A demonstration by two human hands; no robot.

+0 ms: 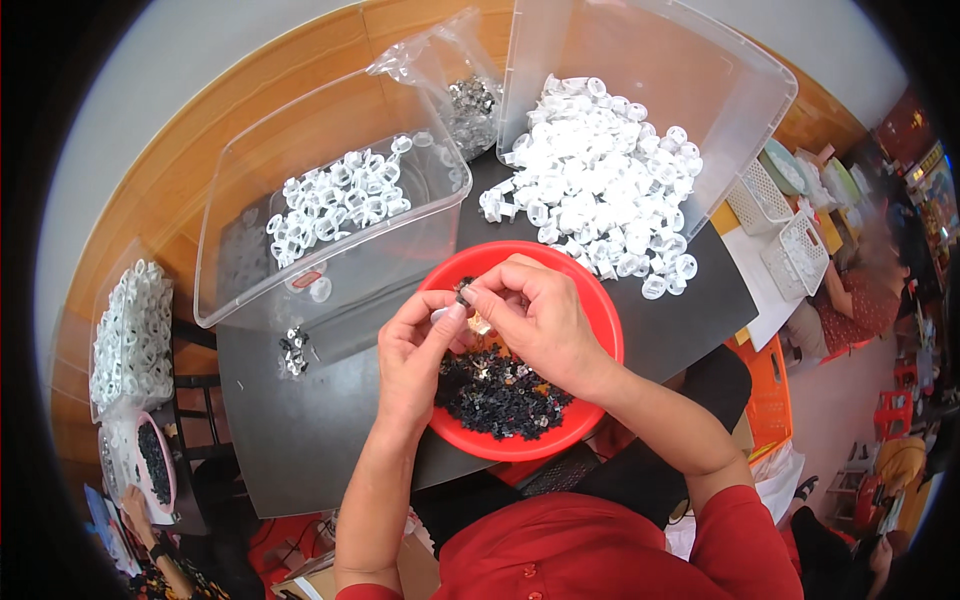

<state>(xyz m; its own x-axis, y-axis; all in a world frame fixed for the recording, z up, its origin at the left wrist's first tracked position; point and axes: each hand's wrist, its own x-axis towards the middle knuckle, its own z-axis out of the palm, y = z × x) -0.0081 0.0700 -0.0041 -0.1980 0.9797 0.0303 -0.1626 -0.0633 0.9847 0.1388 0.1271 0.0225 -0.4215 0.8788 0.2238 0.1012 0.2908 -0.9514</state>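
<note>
Above a red basin (612, 335), my hands meet fingertip to fingertip. My left hand (410, 350) is closed, with a small white plastic piece (438, 314) showing between its thumb and fingers. My right hand (545, 318) pinches a small dark part (464, 289) against the left fingertips; its exact kind is too small to make out. Beneath them, many small black parts (510, 405) lie in the basin, mixed with some shiny metal bits. The fingers partly hide the basin's far side.
White ring-shaped plastic pieces (600, 170) spill from a tipped clear bin (745, 75) onto the dark table (310, 440). Another clear bin (330, 262) holds similar pieces. A bag of metal parts (472, 105) stands behind. At far left another person's hand (135, 510) is near a pink basin (168, 470).
</note>
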